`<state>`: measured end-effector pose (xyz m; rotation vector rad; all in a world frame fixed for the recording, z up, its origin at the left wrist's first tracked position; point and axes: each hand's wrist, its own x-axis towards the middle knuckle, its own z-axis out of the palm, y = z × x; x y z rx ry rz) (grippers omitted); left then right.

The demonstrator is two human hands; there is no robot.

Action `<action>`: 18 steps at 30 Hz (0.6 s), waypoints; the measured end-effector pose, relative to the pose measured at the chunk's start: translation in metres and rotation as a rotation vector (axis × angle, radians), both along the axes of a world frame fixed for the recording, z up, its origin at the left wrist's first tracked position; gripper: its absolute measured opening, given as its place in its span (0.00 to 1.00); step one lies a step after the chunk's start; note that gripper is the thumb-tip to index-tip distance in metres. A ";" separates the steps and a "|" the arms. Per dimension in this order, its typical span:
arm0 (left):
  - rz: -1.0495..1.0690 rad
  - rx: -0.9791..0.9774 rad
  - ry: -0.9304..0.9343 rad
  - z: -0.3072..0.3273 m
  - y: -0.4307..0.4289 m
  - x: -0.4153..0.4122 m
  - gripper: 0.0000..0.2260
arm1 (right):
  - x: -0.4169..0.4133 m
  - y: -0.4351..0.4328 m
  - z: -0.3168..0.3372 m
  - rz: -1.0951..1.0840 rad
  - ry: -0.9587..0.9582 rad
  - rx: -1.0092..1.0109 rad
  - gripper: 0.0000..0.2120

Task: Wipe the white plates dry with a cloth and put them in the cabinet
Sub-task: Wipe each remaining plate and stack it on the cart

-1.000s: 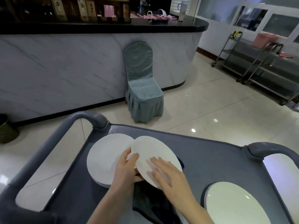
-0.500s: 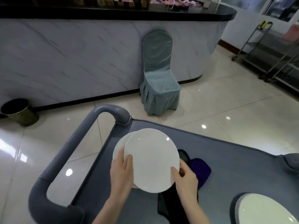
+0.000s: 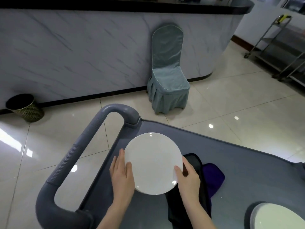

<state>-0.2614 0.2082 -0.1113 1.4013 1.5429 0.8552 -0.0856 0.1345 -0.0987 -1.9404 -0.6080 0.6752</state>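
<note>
With my left hand [image 3: 121, 176] and right hand [image 3: 189, 179] pinching 1 white plate [image 3: 153, 164] by opposite rims, thumbs on top, I fear a wet rim slipping onto the cart [image 3: 239, 171].

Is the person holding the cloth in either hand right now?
No, the left hand and right hand grip the plate; the cloth lies on the cart.

The cart handle [image 3: 92, 146] rises just left of the plate [image 3: 153, 164] and bars a sideways sweep. To your right, past the dark cloth [image 3: 212, 179], bare cart top [image 3: 247, 171] lies open up to the second plate [image 3: 279, 217].
</note>
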 end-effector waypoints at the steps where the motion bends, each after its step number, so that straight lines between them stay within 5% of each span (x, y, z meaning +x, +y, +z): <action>1: -0.001 0.001 0.005 0.000 0.001 0.000 0.24 | -0.001 0.001 -0.001 0.017 -0.016 -0.008 0.20; 8: -0.016 -0.010 -0.007 -0.001 0.002 -0.002 0.24 | 0.004 -0.005 0.000 0.094 0.009 -0.020 0.19; 12: 0.035 0.234 0.095 0.012 -0.008 0.001 0.22 | 0.018 -0.016 0.010 0.102 0.092 -0.005 0.15; 15: -0.155 0.400 0.096 0.024 -0.032 0.023 0.20 | 0.039 -0.042 0.021 0.065 0.065 0.007 0.10; 18: -0.376 0.325 0.013 0.031 -0.061 0.062 0.19 | 0.065 -0.081 0.033 0.059 0.012 0.010 0.11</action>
